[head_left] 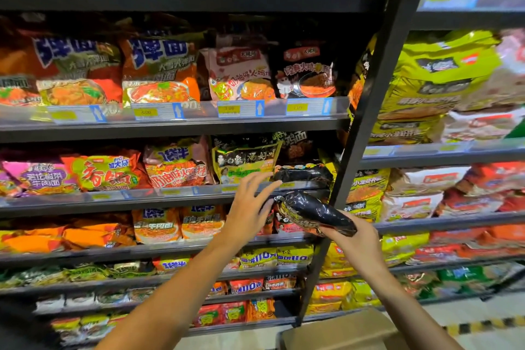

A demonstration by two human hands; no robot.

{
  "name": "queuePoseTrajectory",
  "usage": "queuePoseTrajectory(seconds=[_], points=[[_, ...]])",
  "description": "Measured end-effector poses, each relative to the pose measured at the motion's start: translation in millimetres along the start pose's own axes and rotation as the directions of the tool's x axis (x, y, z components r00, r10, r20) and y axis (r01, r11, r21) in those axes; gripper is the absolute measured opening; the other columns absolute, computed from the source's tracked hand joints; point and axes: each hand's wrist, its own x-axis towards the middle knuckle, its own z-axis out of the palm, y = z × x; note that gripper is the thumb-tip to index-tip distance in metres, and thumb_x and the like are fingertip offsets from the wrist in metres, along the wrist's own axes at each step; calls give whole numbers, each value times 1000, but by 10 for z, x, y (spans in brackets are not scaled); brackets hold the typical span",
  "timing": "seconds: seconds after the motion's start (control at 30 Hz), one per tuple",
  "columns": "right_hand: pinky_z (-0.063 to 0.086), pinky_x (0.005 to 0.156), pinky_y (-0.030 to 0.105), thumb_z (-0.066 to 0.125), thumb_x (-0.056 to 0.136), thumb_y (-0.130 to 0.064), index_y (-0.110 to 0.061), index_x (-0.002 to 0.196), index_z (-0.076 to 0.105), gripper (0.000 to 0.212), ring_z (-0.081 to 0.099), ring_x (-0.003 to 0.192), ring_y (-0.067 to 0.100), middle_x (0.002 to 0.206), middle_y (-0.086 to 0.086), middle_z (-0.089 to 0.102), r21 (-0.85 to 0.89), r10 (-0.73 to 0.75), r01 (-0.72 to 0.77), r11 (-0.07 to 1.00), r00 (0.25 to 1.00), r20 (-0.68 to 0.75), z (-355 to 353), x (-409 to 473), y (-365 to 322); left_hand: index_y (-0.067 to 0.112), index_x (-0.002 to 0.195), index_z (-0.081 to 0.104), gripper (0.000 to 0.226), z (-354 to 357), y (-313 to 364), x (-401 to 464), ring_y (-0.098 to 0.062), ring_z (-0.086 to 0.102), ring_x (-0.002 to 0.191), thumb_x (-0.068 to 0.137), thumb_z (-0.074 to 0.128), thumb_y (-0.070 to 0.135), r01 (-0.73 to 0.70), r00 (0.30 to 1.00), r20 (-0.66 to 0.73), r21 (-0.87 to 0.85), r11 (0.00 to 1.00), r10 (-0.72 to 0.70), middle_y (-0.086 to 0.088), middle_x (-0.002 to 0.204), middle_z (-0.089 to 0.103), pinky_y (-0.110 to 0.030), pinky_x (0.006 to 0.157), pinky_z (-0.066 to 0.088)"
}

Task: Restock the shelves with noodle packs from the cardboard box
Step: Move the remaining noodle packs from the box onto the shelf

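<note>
Noodle packs fill most shelf rows across the frame, so I judge restocking well advanced but unfinished. At centre right I see my right hand (359,239) wrapped around one black noodle pack (314,212), carried just below the third shelf (159,202). My left hand (250,206) has its fingers spread wide, holding nothing, near the black packs (302,173) lying low at that shelf's right end. The cardboard box (338,332) sits at lower right; I cannot see what it holds.
</note>
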Motion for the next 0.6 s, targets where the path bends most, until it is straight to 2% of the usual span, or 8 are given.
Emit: queuePoseTrajectory(seconds=[0.1, 0.23, 0.3, 0.43, 0.53, 0.6], points=[[47, 75, 5, 83, 77, -22, -35, 110, 69, 38, 64, 95, -8, 97, -21, 73, -13, 1, -1, 1000, 1000, -17, -58, -35, 2, 23, 146, 44, 51, 45, -74, 212, -23, 41, 132, 98, 61, 26, -10, 994, 107, 38, 999, 6, 1, 147, 41, -40, 100, 48], [47, 72, 5, 83, 78, -23, -31, 113, 70, 38, 64, 96, -6, 96, -21, 72, -41, 17, -19, 999, 999, -33, -100, -42, -11, 24, 142, 44, 53, 68, -116, 553, -20, 50, 113, 94, 65, 30, -12, 974, 226, 128, 992, -17, 1, 136, 43, -36, 70, 57], [48, 74, 7, 83, 78, -24, -34, 112, 69, 38, 64, 95, -7, 95, -22, 71, -33, 22, -24, 999, 999, -44, -97, -27, -54, 21, 136, 52, 43, 76, -154, 661, -22, 56, 107, 95, 64, 26, 2, 970, 241, 123, 992, -32, 0, 130, 50, -36, 69, 56], [51, 85, 16, 81, 80, -27, -44, 111, 66, 38, 63, 101, -7, 102, -22, 72, -18, -12, 11, 1000, 999, -47, -58, 34, -168, 15, 125, 63, 28, 70, -201, 758, -18, 62, 79, 98, 61, 20, 95, 989, 117, -26, 995, -91, -1, 115, 60, -33, 63, 52], [51, 87, 13, 80, 81, -26, -37, 117, 70, 40, 63, 103, -8, 108, -19, 72, -10, -48, 47, 999, 992, -113, 25, 126, -284, 14, 127, 61, 34, 70, -221, 837, -13, 62, 73, 95, 67, 24, 254, 966, 70, -129, 959, -247, -4, 100, 67, -33, 68, 57], [49, 88, 10, 79, 82, -21, -32, 121, 69, 42, 61, 108, -4, 114, -16, 70, -15, -66, 64, 998, 981, -185, 93, 222, -368, 10, 119, 59, 34, 65, -218, 904, -17, 66, 72, 92, 70, 27, 368, 930, 55, -178, 913, -364, -5, 84, 69, -34, 66, 58]])
